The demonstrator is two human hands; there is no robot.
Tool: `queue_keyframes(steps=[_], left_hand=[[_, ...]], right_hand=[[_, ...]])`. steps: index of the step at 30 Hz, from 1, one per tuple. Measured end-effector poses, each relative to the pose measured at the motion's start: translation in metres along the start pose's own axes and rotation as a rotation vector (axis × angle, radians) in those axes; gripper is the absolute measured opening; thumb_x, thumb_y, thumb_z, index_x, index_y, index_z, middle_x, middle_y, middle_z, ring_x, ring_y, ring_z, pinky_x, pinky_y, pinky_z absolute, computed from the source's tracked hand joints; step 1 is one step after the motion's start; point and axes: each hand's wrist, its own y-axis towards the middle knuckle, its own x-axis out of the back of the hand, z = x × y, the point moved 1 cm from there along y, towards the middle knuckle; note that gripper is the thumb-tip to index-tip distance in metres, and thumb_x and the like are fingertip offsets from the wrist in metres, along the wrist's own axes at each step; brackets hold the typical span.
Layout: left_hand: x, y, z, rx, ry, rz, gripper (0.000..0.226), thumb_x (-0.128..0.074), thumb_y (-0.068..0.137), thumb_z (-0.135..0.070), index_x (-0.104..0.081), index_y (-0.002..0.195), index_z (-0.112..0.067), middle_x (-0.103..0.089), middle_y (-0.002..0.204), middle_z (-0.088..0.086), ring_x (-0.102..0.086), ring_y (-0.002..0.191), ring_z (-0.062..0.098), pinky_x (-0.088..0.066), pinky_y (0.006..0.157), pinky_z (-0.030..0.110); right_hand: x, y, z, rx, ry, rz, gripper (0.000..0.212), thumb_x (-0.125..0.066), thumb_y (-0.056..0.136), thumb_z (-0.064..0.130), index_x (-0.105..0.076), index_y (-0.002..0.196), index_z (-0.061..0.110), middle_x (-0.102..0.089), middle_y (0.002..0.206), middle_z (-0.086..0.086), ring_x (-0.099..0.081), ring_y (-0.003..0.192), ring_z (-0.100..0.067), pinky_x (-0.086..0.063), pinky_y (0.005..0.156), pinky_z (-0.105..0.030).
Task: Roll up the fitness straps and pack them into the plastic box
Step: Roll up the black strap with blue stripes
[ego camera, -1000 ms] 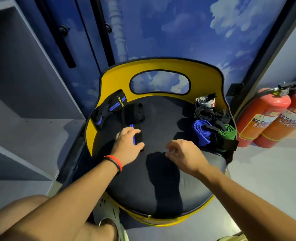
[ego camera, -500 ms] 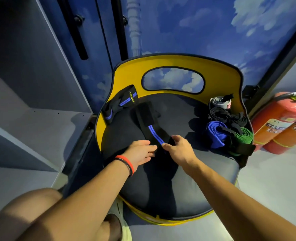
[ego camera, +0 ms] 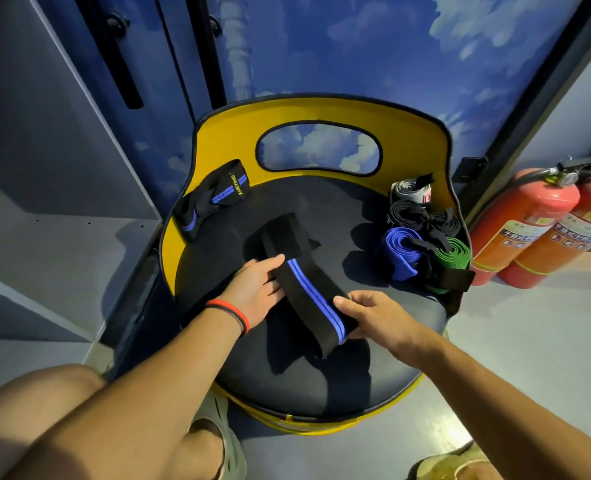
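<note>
Step in hand: flattening before the roll. Working piece, the blue-striped strap (ego camera: 306, 289), is lying diagonally across the middle of the seat (ego camera: 339, 382). Its wide black patch is pointing at the back rim and its near end is lifting off the cushion toward the front edge.

The right hand (ego camera: 377, 317) is pinching that near end, thumb on top, fingers curling under. The left hand (ego camera: 252, 292) is lying flat against the strap's left edge at mid-length. Its fingers are straight, touching rather than gripping; can't tell if the fingertips are tucking under the band.

The second strap (ego camera: 214, 195) is sitting unrolled at the seat's left rear edge, leaning on the yellow backrest (ego camera: 218, 140). Finished rolls are bunching along the right edge: grey roll (ego camera: 408, 188), black rolls (ego camera: 422, 216), blue roll (ego camera: 399, 251), green roll (ego camera: 455, 252). The plastic box isn't showing anywhere in view, so packing is looking like a later step.

My read: rolling is past halfway, with two straps waiting and nothing boxed. Next move is calling for the right hand to fold the near end over itself and roll toward the back rim. The left hand should be pinning the band so it's tracking straight.

Risk: the roll is likely telescoping if tension drops. The patch, probably velcro, wants to be finishing on the outside.
</note>
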Motion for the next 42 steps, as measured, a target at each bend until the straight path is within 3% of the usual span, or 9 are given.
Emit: queue_keyframes(steps=[6, 13, 18, 21, 26, 30, 34, 38, 42], left_hand=[[-0.001, 0.011, -0.007, -0.02, 0.104, -0.078, 0.032, -0.072, 0.09, -0.008, -0.068, 0.122, -0.008, -0.073, 0.12, 0.01, -0.067, 0.099, 0.016, -0.052, 0.073, 0.02], [0.003, 0.015, -0.005, -0.04, 0.202, -0.089, 0.031, -0.063, 0.095, -0.002, -0.068, 0.123, -0.015, -0.068, 0.122, 0.005, -0.06, 0.099, 0.015, -0.05, 0.063, 0.018], [0.008, 0.015, -0.006, -0.046, 0.198, -0.067, 0.036, -0.061, 0.093, 0.003, -0.069, 0.119, -0.019, -0.067, 0.129, 0.007, -0.061, 0.105, 0.017, -0.052, 0.073, 0.024], [0.005, 0.014, -0.009, -0.073, 0.11, -0.036, 0.036, -0.057, 0.094, 0.003, -0.068, 0.12, -0.02, -0.073, 0.119, 0.006, -0.068, 0.106, 0.02, -0.054, 0.086, 0.032], [-0.001, 0.014, -0.019, -0.156, -0.008, -0.119, 0.029, -0.062, 0.1, -0.016, -0.062, 0.128, -0.022, -0.071, 0.114, 0.001, -0.068, 0.102, 0.016, -0.054, 0.078, 0.029], [-0.003, 0.015, -0.015, -0.179, 0.105, -0.129, 0.049, -0.069, 0.093, -0.006, -0.058, 0.14, -0.017, -0.068, 0.129, 0.004, -0.065, 0.115, 0.019, -0.054, 0.087, 0.03], [-0.011, -0.001, -0.002, -0.081, 0.249, 0.088, 0.045, -0.069, 0.091, -0.003, -0.064, 0.132, -0.021, -0.071, 0.126, 0.003, -0.068, 0.116, 0.02, -0.05, 0.105, 0.038], [-0.016, -0.024, 0.011, 0.017, 0.558, 0.332, 0.054, -0.063, 0.091, 0.005, -0.061, 0.132, -0.03, -0.074, 0.12, 0.005, -0.069, 0.115, 0.02, -0.055, 0.096, 0.038], [-0.016, -0.03, 0.015, 0.076, 0.722, 0.418, 0.062, -0.065, 0.088, 0.011, -0.059, 0.135, -0.029, -0.074, 0.118, 0.008, -0.07, 0.112, 0.02, -0.057, 0.088, 0.032]], right_hand=[[0.018, -0.012, 0.003, -0.072, 0.499, 0.224, 0.031, -0.069, 0.089, 0.008, -0.065, 0.118, -0.003, -0.069, 0.118, -0.025, -0.068, 0.114, -0.032, -0.049, 0.11, -0.038], [0.02, -0.003, 0.004, -0.103, 0.53, 0.024, 0.004, -0.069, 0.09, 0.011, -0.066, 0.091, 0.013, -0.072, 0.087, -0.003, -0.073, 0.078, -0.01, -0.057, 0.081, -0.021], [0.019, -0.001, -0.004, -0.103, 0.478, 0.041, 0.014, -0.068, 0.092, 0.019, -0.058, 0.092, 0.011, -0.047, 0.065, 0.001, -0.046, 0.055, -0.009, -0.047, 0.056, -0.018], [0.02, -0.004, -0.006, -0.121, 0.146, 0.121, 0.021, -0.07, 0.091, 0.009, -0.057, 0.074, 0.009, -0.046, 0.062, -0.008, -0.044, 0.051, -0.017, -0.038, 0.05, -0.022], [0.016, -0.009, -0.001, -0.243, -1.015, 0.238, 0.021, -0.07, 0.085, 0.024, -0.061, 0.069, 0.012, -0.061, 0.06, -0.008, -0.053, 0.047, -0.016, -0.04, 0.046, -0.02], [0.017, 0.004, -0.005, -0.132, -1.182, -0.155, 0.03, -0.072, 0.077, 0.042, -0.065, 0.077, 0.013, -0.068, 0.075, -0.004, -0.065, 0.071, -0.025, -0.053, 0.058, -0.032], [0.007, 0.016, 0.012, 0.082, -0.687, -0.416, 0.033, -0.067, 0.089, 0.048, -0.073, 0.086, 0.016, -0.073, 0.083, -0.002, -0.068, 0.08, -0.023, -0.053, 0.071, -0.035], [-0.003, 0.026, 0.024, -0.099, 0.199, -0.352, 0.036, -0.064, 0.097, 0.043, -0.07, 0.082, 0.01, -0.072, 0.075, -0.001, -0.065, 0.066, -0.012, -0.051, 0.067, -0.029], [-0.005, 0.028, 0.017, 0.011, 0.303, -0.302, 0.017, -0.065, 0.097, 0.014, -0.073, 0.104, 0.001, -0.077, 0.093, -0.011, -0.071, 0.081, -0.019, -0.053, 0.066, -0.026]])
